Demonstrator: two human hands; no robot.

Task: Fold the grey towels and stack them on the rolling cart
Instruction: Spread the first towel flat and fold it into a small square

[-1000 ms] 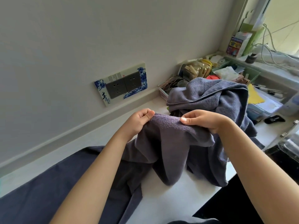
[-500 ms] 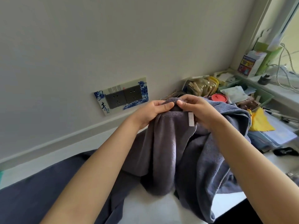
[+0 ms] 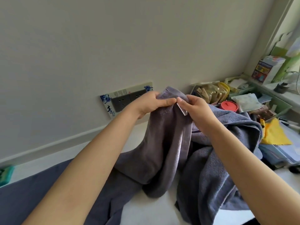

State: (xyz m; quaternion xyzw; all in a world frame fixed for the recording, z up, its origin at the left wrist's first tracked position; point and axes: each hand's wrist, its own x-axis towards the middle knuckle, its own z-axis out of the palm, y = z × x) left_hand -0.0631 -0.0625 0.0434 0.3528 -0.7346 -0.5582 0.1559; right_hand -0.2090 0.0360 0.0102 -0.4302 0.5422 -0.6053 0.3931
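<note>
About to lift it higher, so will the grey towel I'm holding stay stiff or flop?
Probably flop: the grey towel hangs in soft folds below the left hand and right hand. Its nap looks grippy, so slipping seems unlikely.

1. A double wall socket [image 3: 125, 99] in a blue-and-white decorative frame sits low on the wall at about 10 o'clock.
2. A red round lid [image 3: 229, 106] lies at 2 o'clock among clutter.
3. Just right of it, a green tray [image 3: 283, 105] holds packets.
4. A yellow cloth [image 3: 274, 134] lies at 3 o'clock.
5. A colourful printed box [image 3: 266, 69] stands on the windowsill at 1 o'clock.
6. A teal object [image 3: 5, 175] shows at the 9 o'clock edge.
</note>
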